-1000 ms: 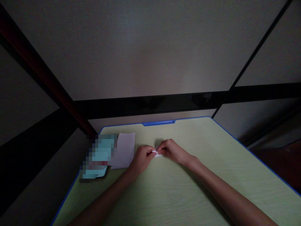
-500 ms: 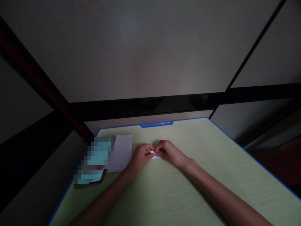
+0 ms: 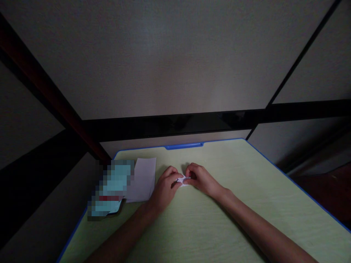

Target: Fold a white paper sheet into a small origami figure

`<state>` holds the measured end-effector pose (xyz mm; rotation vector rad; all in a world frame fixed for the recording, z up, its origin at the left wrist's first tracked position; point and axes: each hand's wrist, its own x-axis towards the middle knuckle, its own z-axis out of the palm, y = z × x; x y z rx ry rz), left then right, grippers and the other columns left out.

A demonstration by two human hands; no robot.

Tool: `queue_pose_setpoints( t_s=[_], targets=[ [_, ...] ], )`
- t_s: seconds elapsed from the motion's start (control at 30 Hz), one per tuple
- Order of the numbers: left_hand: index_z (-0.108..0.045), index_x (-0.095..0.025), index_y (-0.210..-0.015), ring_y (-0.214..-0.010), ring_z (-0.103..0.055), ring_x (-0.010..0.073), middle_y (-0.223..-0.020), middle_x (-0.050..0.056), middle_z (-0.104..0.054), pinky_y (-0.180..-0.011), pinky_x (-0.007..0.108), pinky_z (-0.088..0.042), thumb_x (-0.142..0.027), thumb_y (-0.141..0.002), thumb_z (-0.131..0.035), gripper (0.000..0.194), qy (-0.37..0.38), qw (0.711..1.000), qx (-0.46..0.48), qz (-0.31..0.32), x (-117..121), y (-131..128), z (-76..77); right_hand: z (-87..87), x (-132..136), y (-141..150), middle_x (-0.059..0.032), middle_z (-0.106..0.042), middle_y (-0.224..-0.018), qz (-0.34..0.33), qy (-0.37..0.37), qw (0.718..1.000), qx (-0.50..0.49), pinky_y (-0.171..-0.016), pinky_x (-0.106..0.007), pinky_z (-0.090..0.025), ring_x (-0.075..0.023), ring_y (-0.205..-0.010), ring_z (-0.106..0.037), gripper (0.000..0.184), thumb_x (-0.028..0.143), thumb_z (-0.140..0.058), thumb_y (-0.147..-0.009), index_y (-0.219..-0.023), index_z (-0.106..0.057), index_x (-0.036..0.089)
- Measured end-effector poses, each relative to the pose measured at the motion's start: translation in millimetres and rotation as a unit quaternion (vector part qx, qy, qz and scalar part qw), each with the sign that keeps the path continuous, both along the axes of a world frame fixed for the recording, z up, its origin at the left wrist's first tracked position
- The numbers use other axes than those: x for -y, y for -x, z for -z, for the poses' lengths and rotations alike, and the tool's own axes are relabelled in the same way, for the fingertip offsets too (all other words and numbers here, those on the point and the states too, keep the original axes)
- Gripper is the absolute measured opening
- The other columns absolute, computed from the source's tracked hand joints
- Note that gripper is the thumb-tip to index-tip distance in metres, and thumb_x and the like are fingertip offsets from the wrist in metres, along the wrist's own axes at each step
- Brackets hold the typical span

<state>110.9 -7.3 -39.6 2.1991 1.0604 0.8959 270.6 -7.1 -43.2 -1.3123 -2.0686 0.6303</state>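
A small folded piece of white paper (image 3: pixel 184 180) lies between my two hands, low over the middle of the table (image 3: pixel 208 223). My left hand (image 3: pixel 166 186) pinches its left side between thumb and fingers. From the right, my right hand (image 3: pixel 201 179) grips the other side, fingertips bent inward and thumb below. Parts of the paper are covered by the fingers, so its full shape cannot be made out. Left of my left hand lie flat sheets of pale paper (image 3: pixel 141 179), slightly fanned at the lower edge.
A phone-like device (image 3: pixel 115 186), its screen blurred out, lies at the table's left edge beside the sheets. The table has a blue rim and a blue handle-like inset (image 3: pixel 184 146) at the back. Behind stands a pale panelled cupboard (image 3: pixel 170 73) with a dark band.
My left hand has shifted its hold, its fingers now reaching further over the paper. More of the paper's folded faces show between the hands. The view has moved very slightly.
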Motion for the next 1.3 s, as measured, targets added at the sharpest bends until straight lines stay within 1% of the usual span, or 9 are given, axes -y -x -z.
queue_pose_setpoints(
  t_s=[0.07,0.13,0.3,0.43,0.5,0.6,0.9,1.13,1.3],
  targets=[
    [-0.061,-0.015,-0.074,-0.079,-0.048,0.0143,-0.078,0.004,-0.053,-0.071,0.026,-0.040,-0.008,-0.070,-0.048,0.015,-0.033,0.999,-0.024,0.031,1,0,-0.3,1.2,-1,0,0.0020,-0.045,-0.063,0.004,0.004,1.000,-0.004,-0.048,-0.018,-0.030,-0.0087,-0.055,-0.042,0.013,0.018,-0.062,-0.063,-0.064,-0.050,0.015],
    [-0.061,-0.015,-0.073,-0.079,-0.049,0.0152,-0.077,0.004,-0.057,-0.072,0.027,-0.040,-0.007,-0.070,-0.048,0.016,-0.037,0.998,-0.035,0.040,1,0,-0.1,1.2,-2,-2,0.0024,-0.044,-0.061,0.000,0.010,1.000,-0.011,-0.048,-0.018,-0.029,-0.0085,-0.054,-0.041,0.013,0.020,-0.061,-0.063,-0.062,-0.049,0.014],
    [-0.063,-0.014,-0.067,-0.075,-0.053,0.0152,-0.073,0.004,-0.060,-0.071,0.028,-0.041,-0.006,-0.065,-0.052,0.014,0.030,0.999,0.006,0.020,-7,-1,2.4,-4.1,-5,-10,0.0019,-0.043,-0.059,-0.076,0.076,0.991,-0.074,-0.046,-0.018,-0.030,-0.0082,-0.052,-0.039,0.015,0.026,-0.053,-0.070,-0.065,-0.052,0.013],
    [-0.064,-0.015,-0.068,-0.074,-0.054,0.0147,-0.074,0.004,-0.059,-0.070,0.026,-0.042,-0.005,-0.061,-0.051,0.017,0.082,0.996,0.038,0.014,-11,-1,4.4,-9.3,-8,-15,-0.0021,-0.048,-0.064,-0.118,0.091,0.982,-0.113,-0.056,-0.022,-0.036,-0.0110,-0.061,-0.045,0.023,0.027,-0.041,-0.078,-0.068,-0.055,0.010],
    [-0.064,-0.014,-0.070,-0.073,-0.054,0.0146,-0.074,0.004,-0.058,-0.066,0.025,-0.043,-0.005,-0.061,-0.051,0.018,0.109,0.993,0.045,0.020,-13,-2,5.8,-10.5,-9,-14,-0.0032,-0.049,-0.065,-0.119,0.076,0.985,-0.099,-0.059,-0.023,-0.037,-0.0120,-0.063,-0.047,0.025,0.025,-0.040,-0.078,-0.067,-0.056,0.010],
    [-0.064,-0.013,-0.068,-0.071,-0.053,0.0144,-0.074,0.004,-0.056,-0.060,0.023,-0.042,-0.009,-0.059,-0.054,0.015,0.146,0.988,0.036,0.029,-18,-3,7.9,-10.8,-10,-11,-0.0029,-0.048,-0.063,-0.107,0.074,0.989,-0.072,-0.056,-0.022,-0.037,-0.0114,-0.060,-0.046,0.025,0.023,-0.041,-0.078,-0.064,-0.058,0.009],
    [-0.060,-0.011,-0.059,-0.058,-0.048,0.0101,-0.061,-0.001,-0.049,-0.054,0.020,-0.038,-0.008,-0.053,-0.058,0.006,0.165,0.986,-0.027,-0.002,-22,-8,1.2,-11.2,-11,-6,-0.0031,-0.052,-0.060,-0.079,0.095,0.991,-0.054,-0.055,-0.022,-0.037,-0.0116,-0.058,-0.047,0.022,0.017,-0.043,-0.075,-0.062,-0.060,0.009],
    [-0.056,-0.011,-0.056,-0.058,-0.047,0.0106,-0.058,-0.001,-0.049,-0.053,0.020,-0.036,-0.005,-0.056,-0.057,0.007,0.136,0.990,-0.024,-0.005,-12,-7,-4.7,-14.4,-8,-7,-0.0014,-0.046,-0.059,-0.080,0.098,0.990,-0.063,-0.051,-0.021,-0.034,-0.0102,-0.055,-0.044,0.026,0.019,-0.041,-0.077,-0.063,-0.060,0.009],
    [-0.056,-0.013,-0.058,-0.064,-0.051,0.0120,-0.064,0.002,-0.057,-0.059,0.022,-0.039,-0.007,-0.064,-0.055,0.008,-0.036,0.997,-0.055,0.041,5,0,-2.8,-11.5,-2,-10,-0.0009,-0.046,-0.062,-0.094,0.084,0.984,-0.123,-0.056,-0.022,-0.034,-0.0109,-0.061,-0.044,0.026,0.025,-0.042,-0.078,-0.065,-0.059,0.011]
  ],
)
